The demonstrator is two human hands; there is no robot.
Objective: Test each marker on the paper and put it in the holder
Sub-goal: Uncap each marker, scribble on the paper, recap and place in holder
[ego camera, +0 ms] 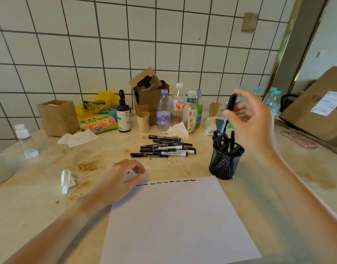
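A marker [228,113] is being pinched near-upright in the right hand [249,119] directly above the holder [224,162], tip down, while the left hand [122,180], loosely curled and holding nothing, is being rested on the paper [175,221] left of the holder.

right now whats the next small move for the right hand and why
Probably lower and let go: the right hand holds a marker upright, tip down, just above the mesh holder, which already holds others. Squiggles line the paper's top edge, so testing looks done.
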